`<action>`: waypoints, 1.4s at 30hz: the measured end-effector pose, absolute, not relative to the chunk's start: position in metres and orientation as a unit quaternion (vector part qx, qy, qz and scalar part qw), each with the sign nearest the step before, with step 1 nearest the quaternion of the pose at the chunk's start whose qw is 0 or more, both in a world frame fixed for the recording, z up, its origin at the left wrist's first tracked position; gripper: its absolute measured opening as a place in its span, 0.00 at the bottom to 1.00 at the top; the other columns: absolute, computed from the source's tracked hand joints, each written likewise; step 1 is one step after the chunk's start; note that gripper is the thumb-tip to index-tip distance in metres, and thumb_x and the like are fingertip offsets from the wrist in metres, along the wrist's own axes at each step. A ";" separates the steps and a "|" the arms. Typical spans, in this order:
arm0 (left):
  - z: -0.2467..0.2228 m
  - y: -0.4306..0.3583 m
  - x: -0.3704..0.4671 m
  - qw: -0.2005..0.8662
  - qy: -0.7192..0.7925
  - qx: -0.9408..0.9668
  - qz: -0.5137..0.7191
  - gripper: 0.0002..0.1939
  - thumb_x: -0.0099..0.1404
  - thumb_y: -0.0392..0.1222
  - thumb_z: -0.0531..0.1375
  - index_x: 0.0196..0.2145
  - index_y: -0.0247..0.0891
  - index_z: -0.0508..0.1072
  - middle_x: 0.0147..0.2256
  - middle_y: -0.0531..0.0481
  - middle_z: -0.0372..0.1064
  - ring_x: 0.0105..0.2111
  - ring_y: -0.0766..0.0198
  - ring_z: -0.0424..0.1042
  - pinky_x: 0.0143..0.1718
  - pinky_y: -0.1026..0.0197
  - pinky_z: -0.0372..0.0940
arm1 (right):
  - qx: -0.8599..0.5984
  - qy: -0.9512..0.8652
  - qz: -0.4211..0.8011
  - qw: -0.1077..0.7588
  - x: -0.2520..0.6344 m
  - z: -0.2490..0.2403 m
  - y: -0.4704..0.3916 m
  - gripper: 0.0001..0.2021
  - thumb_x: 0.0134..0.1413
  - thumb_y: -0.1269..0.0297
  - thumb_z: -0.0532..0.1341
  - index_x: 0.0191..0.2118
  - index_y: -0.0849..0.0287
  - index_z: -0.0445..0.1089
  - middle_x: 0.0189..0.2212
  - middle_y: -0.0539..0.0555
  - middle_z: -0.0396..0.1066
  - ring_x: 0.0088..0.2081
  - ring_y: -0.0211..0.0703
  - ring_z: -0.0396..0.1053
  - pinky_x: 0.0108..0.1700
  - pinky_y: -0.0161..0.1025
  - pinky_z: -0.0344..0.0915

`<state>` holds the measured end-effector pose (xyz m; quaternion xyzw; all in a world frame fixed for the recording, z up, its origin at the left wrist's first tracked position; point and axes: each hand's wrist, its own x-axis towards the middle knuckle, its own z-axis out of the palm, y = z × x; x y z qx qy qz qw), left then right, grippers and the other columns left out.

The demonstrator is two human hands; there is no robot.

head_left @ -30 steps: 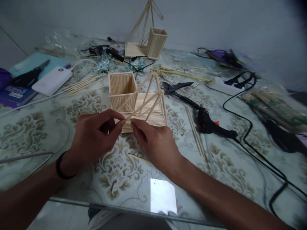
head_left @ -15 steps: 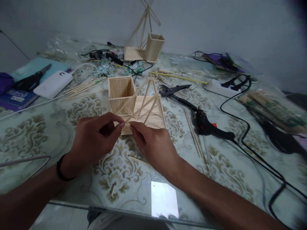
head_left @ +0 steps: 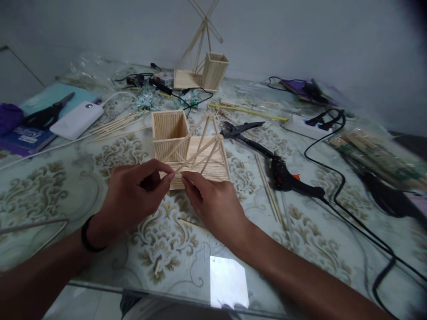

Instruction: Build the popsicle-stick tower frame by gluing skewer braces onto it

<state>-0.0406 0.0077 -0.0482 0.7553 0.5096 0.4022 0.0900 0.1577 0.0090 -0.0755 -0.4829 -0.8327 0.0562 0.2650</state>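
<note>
A model built of thin wooden sticks stands before me: a flat stick base (head_left: 213, 155), a square open-topped stick box (head_left: 171, 133) at its left, and a frame of slanting sticks on the right. My left hand (head_left: 138, 186) is closed in a pinch at the lower end of a slanting wooden stick (head_left: 196, 156). Close beside it, my right hand (head_left: 213, 200) also pinches at that end, thumb and finger together. The fingertips of the two hands nearly meet at the base's front edge. What lies between the fingertips is mostly hidden.
A black glue gun (head_left: 290, 175) and black pliers (head_left: 240, 129) lie to the right, with cables. A similar stick model (head_left: 213, 73) stands by the wall. Left are loose sticks (head_left: 116, 124), a white power bank (head_left: 78, 120) and scissors (head_left: 50, 111). Right is a power strip (head_left: 305, 126).
The view has tilted slightly, so things sit a little lower in the picture. Both hands keep their pinch at the stick end; nothing else has visibly moved.
</note>
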 end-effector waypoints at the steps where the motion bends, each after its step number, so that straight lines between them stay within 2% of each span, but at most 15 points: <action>1: -0.048 0.008 -0.041 0.089 0.509 0.756 0.403 0.03 0.67 0.37 0.69 0.34 0.43 0.82 0.17 0.63 0.67 0.16 0.74 0.62 0.22 0.69 0.58 | -0.482 -0.832 0.054 0.269 0.158 -0.076 0.009 0.13 0.74 0.69 0.59 0.51 0.59 0.83 0.28 0.54 0.85 0.24 0.42 0.79 0.29 0.38 0.59; 7: -0.049 0.008 -0.041 0.094 0.500 0.759 0.407 0.03 0.68 0.36 0.68 0.34 0.42 0.82 0.17 0.64 0.66 0.16 0.75 0.62 0.22 0.69 0.57 | -0.469 -0.833 0.034 0.292 0.158 -0.078 0.008 0.13 0.74 0.69 0.59 0.51 0.61 0.83 0.28 0.53 0.85 0.23 0.41 0.79 0.28 0.37 0.61; 11: -0.046 0.008 -0.043 0.093 0.496 0.756 0.416 0.03 0.69 0.37 0.68 0.34 0.41 0.81 0.17 0.64 0.66 0.16 0.75 0.61 0.22 0.70 0.57 | -0.423 -0.844 -0.006 0.331 0.171 -0.054 -0.005 0.14 0.77 0.69 0.58 0.48 0.63 0.83 0.29 0.53 0.86 0.23 0.39 0.79 0.26 0.36 0.64; 14: -0.039 0.009 -0.044 0.103 0.481 0.756 0.432 0.04 0.70 0.38 0.68 0.35 0.42 0.82 0.18 0.64 0.66 0.17 0.75 0.60 0.21 0.70 0.56 | -0.426 -0.836 -0.008 0.345 0.194 -0.017 -0.013 0.13 0.77 0.67 0.60 0.46 0.59 0.83 0.34 0.53 0.87 0.24 0.38 0.80 0.28 0.37 0.68; 17: -0.024 0.012 -0.041 0.100 0.469 0.759 0.441 0.01 0.70 0.40 0.69 0.39 0.43 0.84 0.20 0.63 0.68 0.18 0.74 0.62 0.23 0.69 0.58 | -0.466 -0.792 -0.011 0.395 0.218 0.019 -0.007 0.08 0.74 0.62 0.64 0.46 0.52 0.84 0.31 0.50 0.86 0.22 0.39 0.78 0.28 0.38 0.70; 20: -0.006 0.018 -0.031 0.090 0.451 0.770 0.443 0.06 0.70 0.41 0.70 0.44 0.43 0.85 0.23 0.61 0.69 0.20 0.73 0.63 0.26 0.67 0.62 | -0.457 -0.790 0.017 0.408 0.230 0.038 0.012 0.05 0.71 0.62 0.68 0.44 0.50 0.84 0.31 0.50 0.84 0.25 0.42 0.79 0.30 0.38 0.72; 25: 0.014 0.035 -0.014 0.107 0.402 0.785 0.458 0.09 0.70 0.45 0.72 0.46 0.43 0.86 0.31 0.55 0.76 0.23 0.70 0.68 0.29 0.63 0.67 | -0.410 -0.820 0.116 0.383 0.223 0.034 0.038 0.07 0.68 0.66 0.70 0.47 0.55 0.85 0.38 0.53 0.87 0.30 0.41 0.80 0.30 0.35 0.73; 31: 0.020 0.042 -0.010 0.122 0.409 0.788 0.445 0.05 0.70 0.45 0.70 0.39 0.43 0.86 0.37 0.52 0.83 0.19 0.73 0.63 0.23 0.63 0.62 | -0.401 -0.813 0.169 0.386 0.215 0.022 0.044 0.06 0.68 0.70 0.70 0.45 0.57 0.86 0.36 0.51 0.87 0.31 0.37 0.80 0.35 0.33 0.72; 35: 0.024 0.042 -0.009 0.132 0.425 0.785 0.431 0.06 0.69 0.45 0.70 0.38 0.43 0.87 0.30 0.54 0.79 0.20 0.72 0.62 0.24 0.64 0.60 | -0.391 -0.809 0.183 0.399 0.214 0.020 0.045 0.06 0.68 0.71 0.70 0.43 0.57 0.86 0.36 0.49 0.87 0.31 0.36 0.79 0.34 0.32 0.71; 39: 0.029 0.043 -0.007 0.148 0.445 0.784 0.406 0.06 0.68 0.46 0.69 0.36 0.44 0.87 0.21 0.59 0.68 0.19 0.71 0.59 0.22 0.64 0.55 | -0.385 -0.808 0.174 0.411 0.212 0.018 0.046 0.05 0.68 0.70 0.70 0.42 0.57 0.86 0.36 0.49 0.88 0.31 0.35 0.79 0.33 0.32 0.70; 42: 0.033 0.045 -0.007 0.166 0.458 0.783 0.387 0.07 0.67 0.47 0.68 0.35 0.44 0.87 0.18 0.60 0.62 0.18 0.70 0.57 0.21 0.63 0.53 | -0.385 -0.805 0.169 0.419 0.211 0.017 0.046 0.04 0.67 0.71 0.71 0.42 0.58 0.86 0.35 0.49 0.87 0.31 0.35 0.79 0.33 0.32 0.70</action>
